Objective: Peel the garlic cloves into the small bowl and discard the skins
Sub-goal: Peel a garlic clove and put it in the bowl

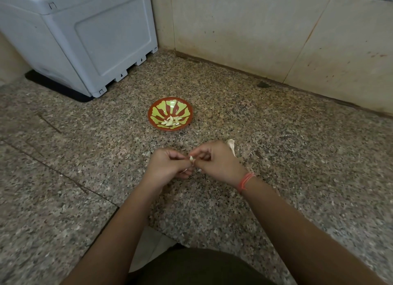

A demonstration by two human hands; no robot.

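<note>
Both hands meet over the speckled granite tabletop (287, 135), fingertips together. The left hand (168, 165) and right hand (214, 163) each pinch the same small garlic clove (192, 158) between them. Beyond them, well apart, sits the small bowl (153, 111), red with green petals, holding a little heap of peeled cloves (170, 122) at its near side. A pale scrap of skin (231, 146) lies just behind the right hand. An orange thread band (246, 179) circles the right wrist. A grey appliance (85, 40) stands in the far left corner.
</note>
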